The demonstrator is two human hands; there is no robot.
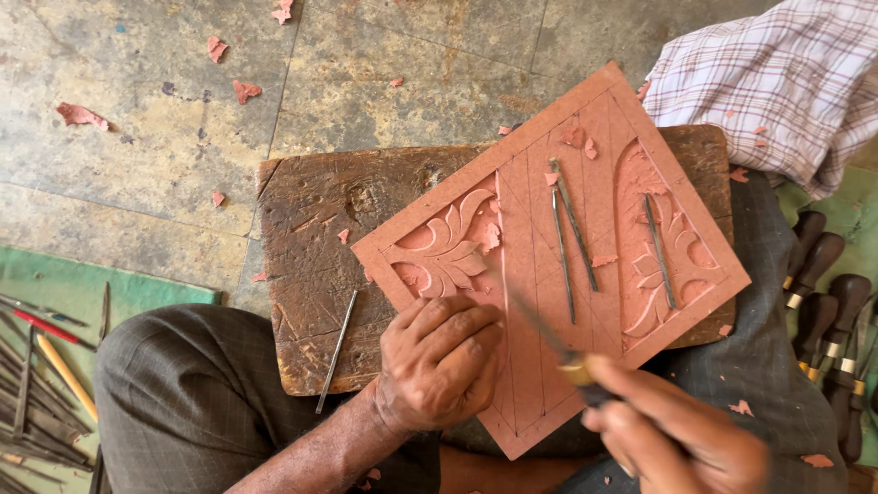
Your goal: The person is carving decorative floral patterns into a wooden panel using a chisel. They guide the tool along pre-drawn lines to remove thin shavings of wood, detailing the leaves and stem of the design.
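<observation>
A pink rectangular slab with carved leaf patterns lies tilted on a dark wooden board. My left hand rests fisted on the slab's near edge, beside the carved leaf, with nothing visible in it. My right hand, blurred, grips a chisel with a brass collar; its blade points up and left over the slab's middle. Three thin metal tools lie loose on the slab.
A thin metal rod lies on the board. Several tools and a yellow pencil lie on green cloth at the left. Dark wooden-handled chisels lie at the right. Pink chips dot the stone floor. A plaid cloth lies top right.
</observation>
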